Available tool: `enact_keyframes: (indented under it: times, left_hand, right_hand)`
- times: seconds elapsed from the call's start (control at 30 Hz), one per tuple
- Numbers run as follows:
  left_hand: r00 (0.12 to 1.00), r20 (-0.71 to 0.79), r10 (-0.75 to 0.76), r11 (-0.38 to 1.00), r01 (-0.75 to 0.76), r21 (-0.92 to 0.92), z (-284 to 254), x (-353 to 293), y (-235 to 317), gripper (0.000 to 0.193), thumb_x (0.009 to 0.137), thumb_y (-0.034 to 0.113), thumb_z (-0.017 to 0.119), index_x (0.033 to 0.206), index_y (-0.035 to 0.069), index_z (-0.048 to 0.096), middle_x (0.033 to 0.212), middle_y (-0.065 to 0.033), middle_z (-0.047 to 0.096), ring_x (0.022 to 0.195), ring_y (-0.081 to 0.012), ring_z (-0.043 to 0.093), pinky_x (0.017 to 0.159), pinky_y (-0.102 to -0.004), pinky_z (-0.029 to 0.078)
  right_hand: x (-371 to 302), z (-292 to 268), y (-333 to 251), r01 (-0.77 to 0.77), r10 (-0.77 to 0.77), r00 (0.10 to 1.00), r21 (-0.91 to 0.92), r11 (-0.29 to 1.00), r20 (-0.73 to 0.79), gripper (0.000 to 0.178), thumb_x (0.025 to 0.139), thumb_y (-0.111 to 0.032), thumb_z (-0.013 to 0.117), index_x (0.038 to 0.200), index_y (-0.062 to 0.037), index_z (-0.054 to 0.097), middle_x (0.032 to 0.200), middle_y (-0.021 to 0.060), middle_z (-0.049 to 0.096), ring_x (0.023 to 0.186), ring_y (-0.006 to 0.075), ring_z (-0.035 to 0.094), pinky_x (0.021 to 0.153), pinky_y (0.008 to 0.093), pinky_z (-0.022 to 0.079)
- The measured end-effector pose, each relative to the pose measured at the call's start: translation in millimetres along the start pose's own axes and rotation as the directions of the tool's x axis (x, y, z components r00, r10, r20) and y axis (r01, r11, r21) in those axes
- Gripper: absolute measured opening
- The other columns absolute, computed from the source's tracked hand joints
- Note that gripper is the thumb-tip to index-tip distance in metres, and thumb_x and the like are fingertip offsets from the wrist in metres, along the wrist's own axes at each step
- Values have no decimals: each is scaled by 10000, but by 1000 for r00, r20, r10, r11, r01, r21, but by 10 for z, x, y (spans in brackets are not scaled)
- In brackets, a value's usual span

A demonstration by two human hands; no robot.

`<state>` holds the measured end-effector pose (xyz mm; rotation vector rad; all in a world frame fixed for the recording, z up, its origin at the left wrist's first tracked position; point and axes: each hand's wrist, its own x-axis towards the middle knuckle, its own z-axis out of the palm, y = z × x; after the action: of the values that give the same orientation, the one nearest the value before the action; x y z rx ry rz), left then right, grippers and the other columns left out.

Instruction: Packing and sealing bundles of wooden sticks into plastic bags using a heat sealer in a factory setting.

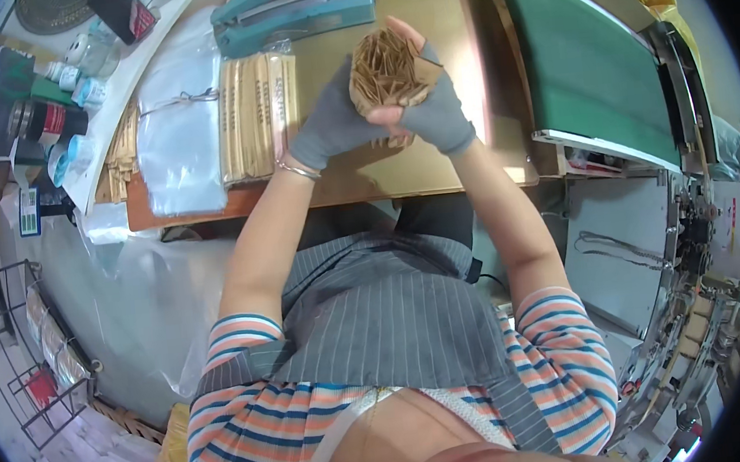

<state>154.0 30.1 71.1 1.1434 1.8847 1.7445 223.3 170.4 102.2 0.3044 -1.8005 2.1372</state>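
Above the work table (338, 176) I hold a thick bundle of narrow brown paper packets (385, 65), their ends facing up toward me. My left hand (340, 120), in a grey fingerless glove, closes round the bundle's left side. The right hand (438, 109), gloved the same way, wraps its right side, a thumb along the near edge and fingers at the far side. To the left lies a row of similar printed brown packets (259, 117) in clear plastic. Beside that row is a stack of clear plastic bags (181, 115), with a tie across it.
A long teal bag sealer (305, 23) with a raised arm stands at the table's far edge. On the right runs a green conveyor belt (589, 58) with a metal edge. Bottles and jars (90, 57) crowd a white shelf at left. A black wire rack (21, 354) stands lower left.
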Motion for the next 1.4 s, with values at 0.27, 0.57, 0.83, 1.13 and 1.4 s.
enact_keyframes:
  times: [0.27,0.57,0.83,1.13,1.4]
  left_hand:
    - [936,269,-227,586,352,-730,104,-1127,-193,423,787,257,652,1128,25,555,1042,-37,589,962,-146,549,876,-289,440]
    - [829,-534,-167,458,545,702,-2106,-2165,-709,506,613,405,791,899,37,595,852,-118,612,831,-266,594,744,-372,468]
    - [892,-434,128,521,312,794,-2333,-1766,-439,268,809,288,615,783,21,608,751,-107,631,718,-225,600,658,-364,456]
    - [868,-495,-40,971,150,184,-274,-1057,316,188,890,157,563,843,-3,649,725,-19,617,706,-83,565,642,-224,461]
    - [818,-568,-84,963,213,164,-510,-314,212,318,889,297,561,711,34,580,618,5,515,472,-80,439,449,-240,346]
  right_hand:
    - [-105,542,-299,-414,409,868,-47,909,282,494,741,-129,687,1179,16,509,1023,97,599,899,159,569,822,273,453]
    - [-303,572,329,-615,533,785,297,731,316,160,751,-158,605,829,-30,548,776,89,563,827,230,553,806,337,442]
    - [-331,550,322,-621,533,780,302,723,329,345,744,-141,608,1056,6,588,795,106,617,759,189,603,736,282,482]
    - [-347,517,372,-649,579,761,358,671,293,393,742,-129,637,1087,31,539,820,133,627,771,200,619,713,290,506]
    - [-594,175,37,-364,259,925,464,808,277,615,749,-141,609,1307,28,411,771,122,633,798,210,633,758,305,517]
